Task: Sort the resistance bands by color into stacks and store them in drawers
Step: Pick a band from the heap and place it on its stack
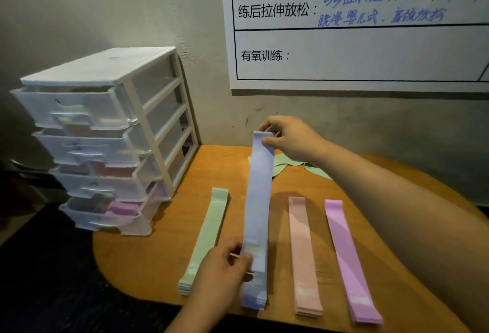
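- The wall chart point(357, 41) hangs above and to the right of the drawer unit point(105, 131).
- The wooden table point(164, 253) bears the drawer unit at its left end. The drawers stand partly pulled out, with purple bands point(124, 207) in the lowest.
- The blue band point(258, 200) slants upward to the right of the drawer unit, with its near end over a blue stack point(254, 302).
- The green stack point(209, 234), pink stack point(303, 250) and purple stack point(346, 256) lie flat, in that order going away from the drawer unit.
- The right hand point(288, 138) pinches the blue band's far end, and the left hand point(225, 271) pinches its near end.
- Loose green bands point(285, 163) lie to the right of the drawer unit, near the wall.

Matt cloth-like bands point(258, 200), glossy translucent plastic drawers point(87, 110), smooth wood-look table point(164, 253).
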